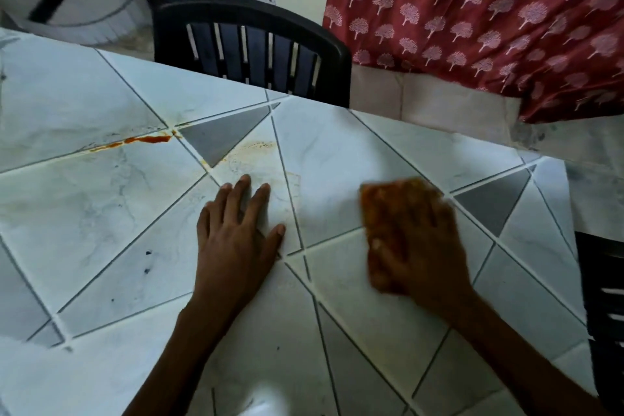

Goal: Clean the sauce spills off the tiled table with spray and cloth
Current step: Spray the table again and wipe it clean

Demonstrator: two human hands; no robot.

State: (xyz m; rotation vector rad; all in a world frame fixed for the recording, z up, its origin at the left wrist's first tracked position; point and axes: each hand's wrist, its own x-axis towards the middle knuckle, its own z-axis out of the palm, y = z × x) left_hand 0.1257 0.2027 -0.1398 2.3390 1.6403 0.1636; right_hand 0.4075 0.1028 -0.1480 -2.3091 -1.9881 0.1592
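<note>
the right hand (418, 246) lies on top of an orange cloth (388, 203) on the right part of the counter (101, 213). both are smeared with motion blur, so i cannot tell whether the fingers lie flat on the cloth or curl round its edge. the left hand (236, 233) is open, palm down, fingers spread on the tiles, bracing.

to my eye this is the wiping step, and the worst of the mess is not under the cloth. a red-orange sauce streak (145, 140) runs along a grout line to the far left, well apart from the cloth. a fainter orange smear (256, 149) sits just beyond the left fingertips. i'd bring the cloth across to those, press into the grout groove and follow the line, turning to a cleaner face so the sauce isn't spread.

the tiles are pale, marbled and glossy, with grey triangles and a few dark specks. a white blur (266, 398) at the near edge i can't identify. a black slatted chair (250, 47) stands at the far side, another dark chair (604, 297) at the right. a red tree-print curtain (489, 20) hangs beyond.
</note>
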